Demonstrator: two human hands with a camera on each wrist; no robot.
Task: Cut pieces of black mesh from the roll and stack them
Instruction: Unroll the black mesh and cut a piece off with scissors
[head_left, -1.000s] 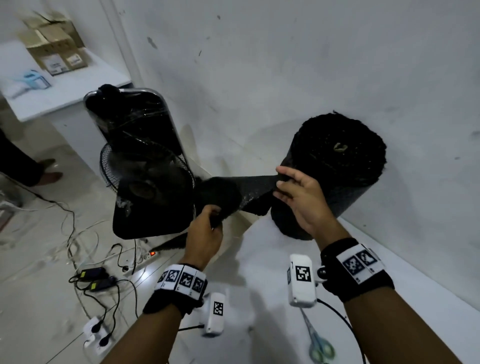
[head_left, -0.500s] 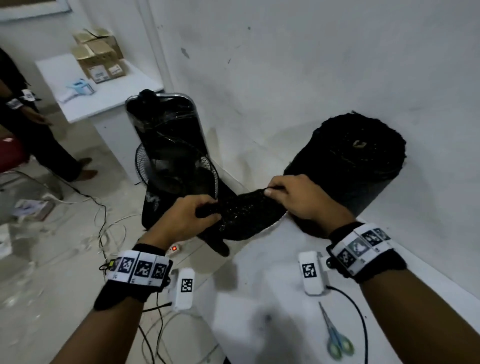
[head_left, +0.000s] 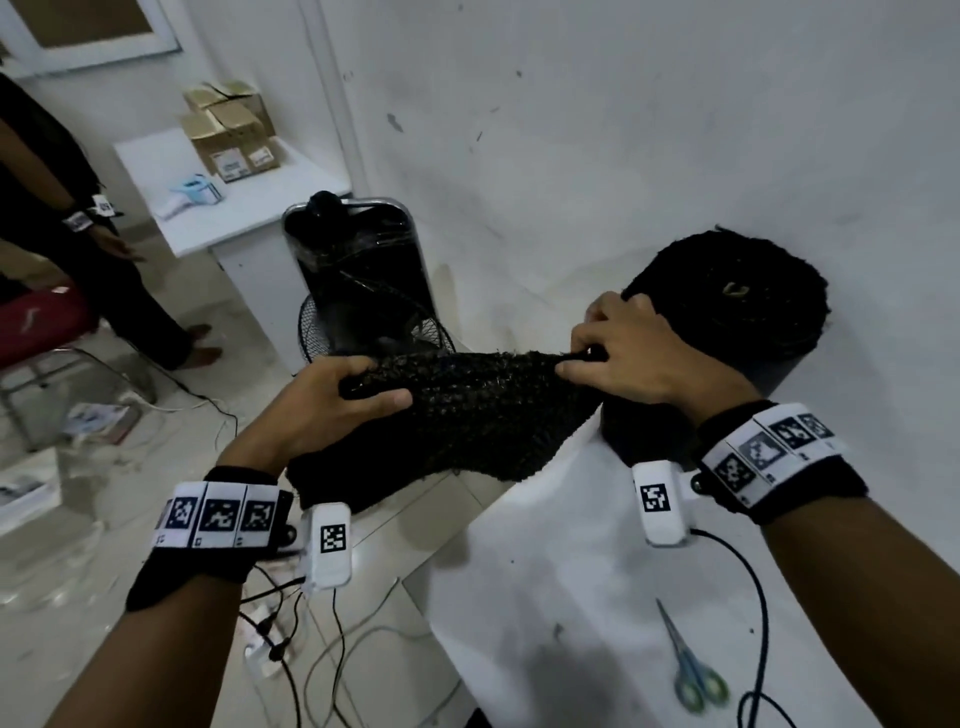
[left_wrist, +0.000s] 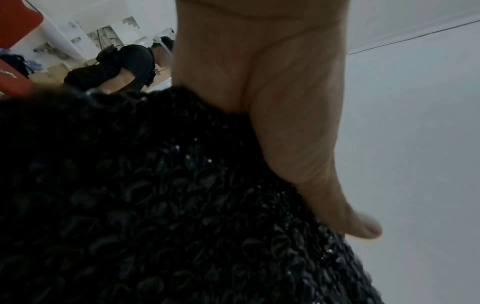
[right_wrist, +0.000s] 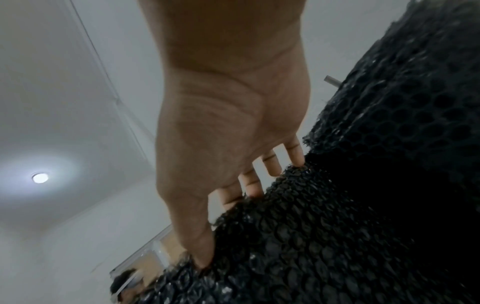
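Now both hands (head_left: 332, 405) (head_left: 639, 358) grip black mesh (head_left: 483, 415) (roll (head_left: 727, 301) behind).

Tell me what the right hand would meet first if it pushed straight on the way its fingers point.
Probably nothing solid: the right hand, gripping the stretched black mesh sheet, points left of the big black mesh roll, toward the dirty white wall. Depth is unclear.

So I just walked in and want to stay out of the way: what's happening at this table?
A person is pulling black mesh off the roll that stands on the white table by the wall. The left hand and the right hand each grip its top edge, holding it stretched between them. The scissors lie untouched on the table, so no cut is under way.
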